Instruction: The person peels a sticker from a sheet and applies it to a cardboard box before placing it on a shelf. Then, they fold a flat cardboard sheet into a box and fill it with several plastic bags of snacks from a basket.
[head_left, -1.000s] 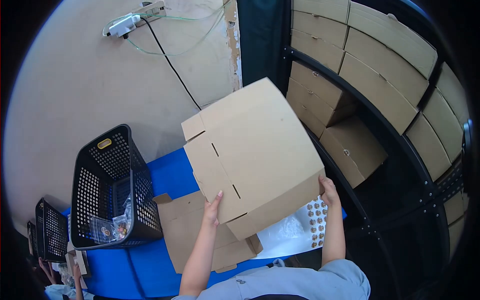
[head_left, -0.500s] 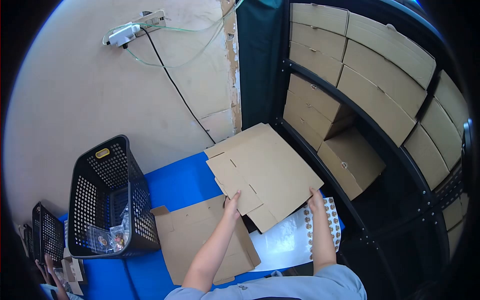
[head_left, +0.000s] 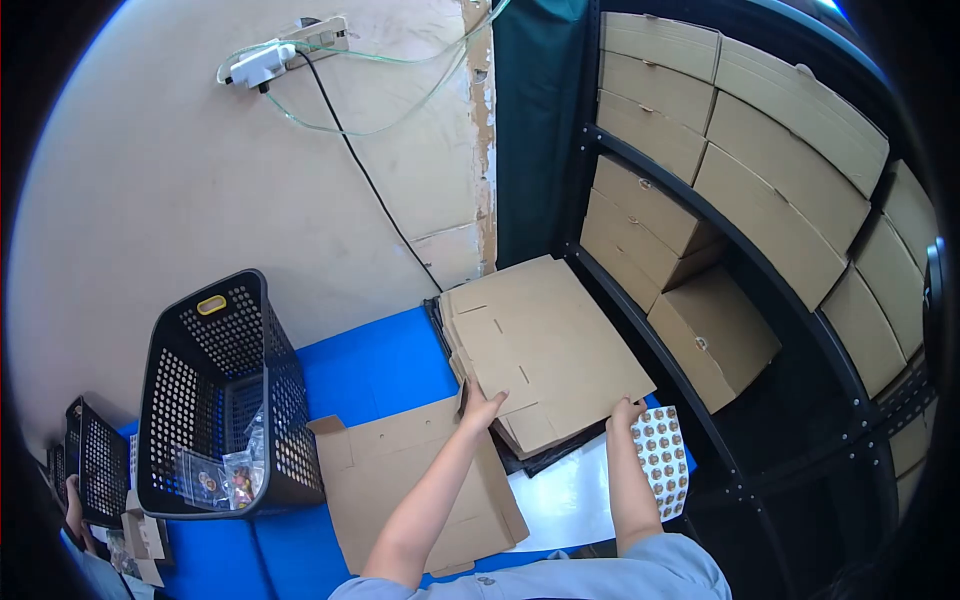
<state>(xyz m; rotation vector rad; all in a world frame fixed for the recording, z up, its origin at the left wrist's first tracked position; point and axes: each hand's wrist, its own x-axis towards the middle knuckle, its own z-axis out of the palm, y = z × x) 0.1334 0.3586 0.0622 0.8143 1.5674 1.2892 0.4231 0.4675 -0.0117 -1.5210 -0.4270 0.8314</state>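
A flat cardboard box blank (head_left: 545, 340) with slots and flaps lies on top of a stack, over black plastic (head_left: 545, 458). My left hand (head_left: 484, 406) is closed on its near left edge, thumb on top. On the near right corner, my right hand (head_left: 625, 414) pinches the cardboard; its fingertips are partly hidden. Left of my left hand, a second cardboard blank (head_left: 400, 480) is spread out on the blue cloth (head_left: 370, 360). Under my right forearm lies a glossy white sheet (head_left: 565, 510), beside a sheet of round stickers (head_left: 662, 460).
A black perforated basket (head_left: 290, 420) with small plastic bags (head_left: 238, 475) in it stands at left. Shelving (head_left: 690, 410) with stacked cardboard boxes (head_left: 770, 170) rises at right. A black cable (head_left: 365, 175) hangs down the wall. At far left, another person's hand (head_left: 74, 505) is near a second basket (head_left: 103, 460).
The cardboard blank has come down squarer onto the stack, and more black plastic shows at its left edge. Both my hands stay on it. The view has shifted slightly.
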